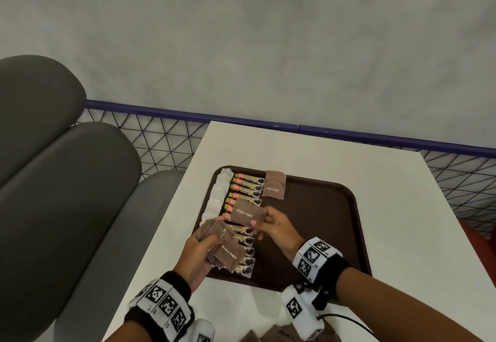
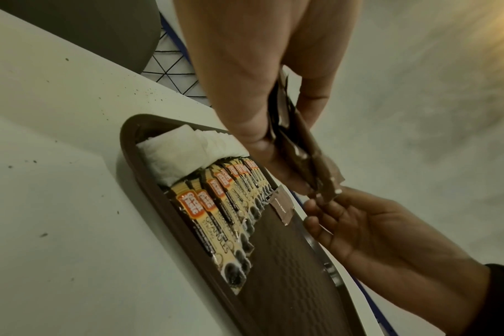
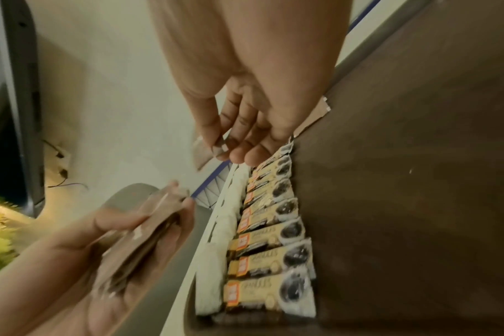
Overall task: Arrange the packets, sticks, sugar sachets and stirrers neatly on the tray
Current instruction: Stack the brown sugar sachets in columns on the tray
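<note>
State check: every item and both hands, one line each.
tray: flat on the table, right half bare.
white sachets: in a column along the tray's left edge.
coffee sticks: laid side by side in a column beside them.
placed brown sugar sachets: small overlapping pile at the tray's far edge.
left hand: grips a bunch of brown sugar sachets.
right hand: pinches single sachet above the sticks.
</note>
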Action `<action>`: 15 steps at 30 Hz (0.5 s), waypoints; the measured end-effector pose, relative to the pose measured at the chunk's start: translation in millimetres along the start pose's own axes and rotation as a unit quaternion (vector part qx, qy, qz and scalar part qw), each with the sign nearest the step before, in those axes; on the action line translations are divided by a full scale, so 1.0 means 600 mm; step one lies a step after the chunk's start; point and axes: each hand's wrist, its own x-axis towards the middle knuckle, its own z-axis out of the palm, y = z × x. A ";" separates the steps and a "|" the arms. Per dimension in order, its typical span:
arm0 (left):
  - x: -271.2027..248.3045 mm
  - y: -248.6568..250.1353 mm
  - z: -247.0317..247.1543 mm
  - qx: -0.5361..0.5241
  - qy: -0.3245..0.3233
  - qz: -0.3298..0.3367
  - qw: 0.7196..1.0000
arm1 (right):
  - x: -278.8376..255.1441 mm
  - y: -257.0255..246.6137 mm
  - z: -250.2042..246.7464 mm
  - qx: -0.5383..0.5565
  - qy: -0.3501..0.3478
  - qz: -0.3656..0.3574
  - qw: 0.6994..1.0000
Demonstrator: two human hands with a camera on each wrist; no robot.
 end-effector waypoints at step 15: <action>0.012 0.009 -0.039 -0.043 0.042 0.000 0.998 | 0.101 0.040 -0.110 -0.190 0.217 0.047 0.956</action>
